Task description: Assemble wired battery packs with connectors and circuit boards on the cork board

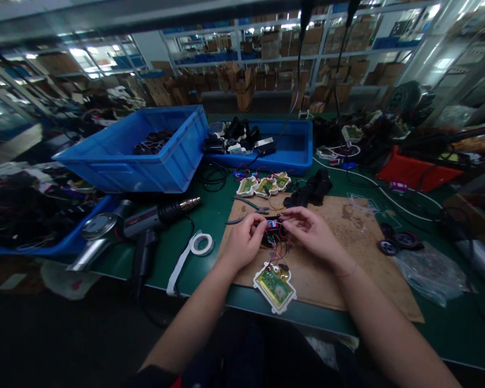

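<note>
My left hand (246,240) pinches the near left side of a small black plastic housing (270,238) above the brown board. A blue cylindrical part (272,223), battery-like, sits at its top. From the right, my right hand (313,234) closes thumb and fingers at the housing's upper edge; what lies between those fingertips is too small to make out. Thin red and dark wires (281,250) run from the housing down to a green circuit board (277,288) in a white frame, lying at the near edge. Pliers (253,205) lie just beyond my left hand.
Framed circuit boards (262,186) and black housings (313,188) lie beyond the brown board (372,269). Blue bins (121,170) stand behind. On the left are a heat gun (145,221) and a tape roll (202,244); on the right, small wheels (400,242) and a plastic bag (432,272).
</note>
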